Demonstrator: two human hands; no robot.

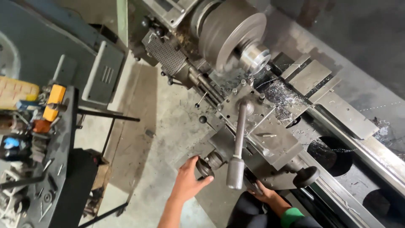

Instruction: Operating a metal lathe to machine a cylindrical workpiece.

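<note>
I look down on a metal lathe. My left hand [188, 179] grips a round dark handwheel [205, 166] on the front of the carriage [257, 139]. My right hand [264, 195], with a green cuff at the wrist, rests under the carriage near a long lever handle [237, 152]; whether it grips anything is hidden. The chuck [230, 31] looks blurred and holds a shiny cylindrical workpiece [255, 57]. Metal chips [282, 95] lie around the tool post.
A cluttered dark workbench [55, 169] with tools, a yellow object [55, 101] and a blue item [10, 143] stands at left. The lathe bed [363, 143] runs down to the right. Concrete floor [143, 139] lies between bench and lathe.
</note>
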